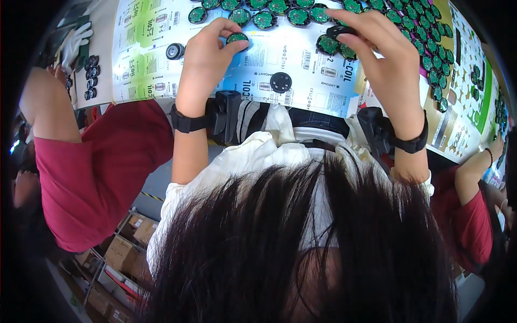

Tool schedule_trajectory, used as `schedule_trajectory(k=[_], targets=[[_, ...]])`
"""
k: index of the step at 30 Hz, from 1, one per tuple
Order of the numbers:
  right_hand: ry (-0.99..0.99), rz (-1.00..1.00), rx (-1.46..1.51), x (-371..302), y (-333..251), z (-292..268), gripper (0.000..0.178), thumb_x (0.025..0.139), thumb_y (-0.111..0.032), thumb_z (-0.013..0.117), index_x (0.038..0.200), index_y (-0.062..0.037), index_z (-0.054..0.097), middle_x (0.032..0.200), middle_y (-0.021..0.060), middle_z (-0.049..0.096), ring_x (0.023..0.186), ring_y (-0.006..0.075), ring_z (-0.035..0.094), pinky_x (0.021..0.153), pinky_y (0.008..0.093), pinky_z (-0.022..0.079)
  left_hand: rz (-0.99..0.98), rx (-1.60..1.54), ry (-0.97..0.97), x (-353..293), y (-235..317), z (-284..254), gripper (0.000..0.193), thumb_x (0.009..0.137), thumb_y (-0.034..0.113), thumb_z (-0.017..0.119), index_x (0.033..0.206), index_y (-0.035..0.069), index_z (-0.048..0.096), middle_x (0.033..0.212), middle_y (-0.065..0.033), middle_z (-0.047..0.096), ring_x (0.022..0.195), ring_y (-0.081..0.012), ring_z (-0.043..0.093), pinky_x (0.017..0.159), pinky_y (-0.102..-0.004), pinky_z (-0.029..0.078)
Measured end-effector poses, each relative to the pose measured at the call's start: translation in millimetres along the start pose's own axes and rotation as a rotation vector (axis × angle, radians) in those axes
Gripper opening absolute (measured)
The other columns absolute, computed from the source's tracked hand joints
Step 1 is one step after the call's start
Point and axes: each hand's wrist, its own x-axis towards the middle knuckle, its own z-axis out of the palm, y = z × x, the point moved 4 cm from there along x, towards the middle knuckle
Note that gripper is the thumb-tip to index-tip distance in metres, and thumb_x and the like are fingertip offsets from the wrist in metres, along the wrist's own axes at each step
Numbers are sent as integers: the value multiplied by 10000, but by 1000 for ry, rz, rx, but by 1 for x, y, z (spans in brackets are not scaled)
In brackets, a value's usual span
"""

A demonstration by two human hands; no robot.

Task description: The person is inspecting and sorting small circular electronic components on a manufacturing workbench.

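Observation:
My left hand [207,51] is closed, thumb and fingers pinching a round green circuit board in a black housing [237,39] just above the printed sheet. Thumb and fingers of my right hand [385,48] grip a black round cap [340,30], partly hidden by the fingers. Beneath it lie a round green board [326,45] and a second green board [348,51]. A black disc with small holes [280,82] rests on the sheet between my forearms. To the left of my left hand sits a black round part with a pale ring [174,51].
Printed sheets [258,64] cover the table. Rows of green boards [264,20] line the far side, and more boards [431,51] spread at right. Black round parts [91,78] stand in columns at left, near a white glove [77,43]. People in maroon sleeves [102,177] sit on both sides.

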Motion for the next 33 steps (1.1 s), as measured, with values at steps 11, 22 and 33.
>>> schedule_trajectory(k=[11, 22, 33], targets=[[276, 250, 810, -14, 14, -5, 188, 791, 25, 643, 975, 31, 606, 926, 98, 613, 769, 134, 598, 643, 222, 475, -29, -1088, -348, -7, 61, -5, 187, 914, 95, 522, 1088, 31, 549, 1017, -121, 614, 727, -101, 513, 616, -205, 401], [239, 506, 999, -18, 0, -18, 270, 802, 91, 627, 1061, 97, 552, 900, 140, 614, 698, 137, 629, 576, 194, 516, -96, -1394, -385, 1, 104, 19, 213, 909, 78, 564, 1096, -22, 537, 908, -123, 645, 633, -102, 569, 536, -204, 456], [268, 109, 387, -14, -11, -22, 438, 671, 86, 728, 1094, 31, 628, 984, 116, 572, 759, 144, 639, 639, 214, 550, 9, -1313, -269, 3, 108, 34, 123, 903, 59, 569, 990, -17, 527, 752, -99, 635, 561, -139, 595, 473, -220, 455]])
